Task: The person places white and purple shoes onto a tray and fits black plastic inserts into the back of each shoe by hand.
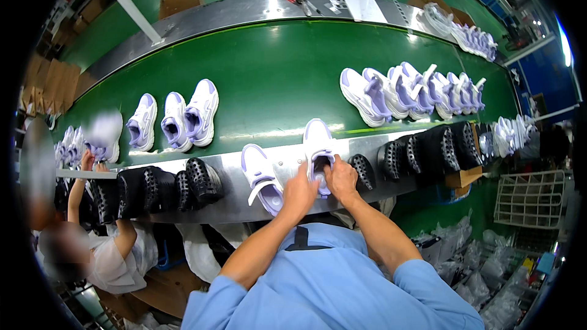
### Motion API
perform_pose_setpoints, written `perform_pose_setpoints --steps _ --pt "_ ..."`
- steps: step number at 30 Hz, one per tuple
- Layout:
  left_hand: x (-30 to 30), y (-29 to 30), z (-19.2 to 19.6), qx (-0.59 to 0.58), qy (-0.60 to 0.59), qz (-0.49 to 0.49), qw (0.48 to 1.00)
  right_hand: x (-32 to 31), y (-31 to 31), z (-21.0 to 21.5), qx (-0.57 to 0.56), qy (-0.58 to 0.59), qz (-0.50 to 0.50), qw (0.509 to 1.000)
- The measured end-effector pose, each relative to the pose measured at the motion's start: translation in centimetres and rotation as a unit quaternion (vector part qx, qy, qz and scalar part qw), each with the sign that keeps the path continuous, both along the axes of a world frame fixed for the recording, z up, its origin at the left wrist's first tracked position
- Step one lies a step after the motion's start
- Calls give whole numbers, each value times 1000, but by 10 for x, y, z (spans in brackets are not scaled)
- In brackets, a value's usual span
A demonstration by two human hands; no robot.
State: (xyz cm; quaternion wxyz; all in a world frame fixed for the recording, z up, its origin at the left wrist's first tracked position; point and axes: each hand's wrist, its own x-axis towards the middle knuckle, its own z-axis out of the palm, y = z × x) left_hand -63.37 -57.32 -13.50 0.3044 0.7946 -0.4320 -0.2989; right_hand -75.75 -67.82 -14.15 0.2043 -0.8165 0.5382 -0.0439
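Sneaker (318, 146), white and lavender, lies on the steel ledge (232, 208), long axis running twelve to six. Both hands clasp its heel end: left hand (299, 192) at seven o'clock, right hand (341, 177) at five, fingers curled inside the opening.

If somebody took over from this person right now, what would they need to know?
Left hand and right hand both grip the white-and-lilac shoe at its opening, on the metal ledge. Its mate lies just left, strap loose, untouched. Black moulds line the ledge on both sides. Shoe groups sit on the green belt. A co-worker works at far left.
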Motion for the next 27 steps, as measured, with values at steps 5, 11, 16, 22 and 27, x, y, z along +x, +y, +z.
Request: perform_pose_setpoints --steps 5,11,16,22,27 --pt "32 103 86 194 -54 -56 978 -1 -1 8 13 24 43 999" --pt "33 111 0 5 -63 -50 997 17 29 14 26 -5 122 992" --pt "81 149 58 -128 -83 74 986 -5 30 58 64 80 128 986" --pt "209 236 86 -17 -394 383 835 15 62 117 121 -28 105 987" --pt "255 261 67 20 -407 390 826 60 98 128 180 -57 157 969"
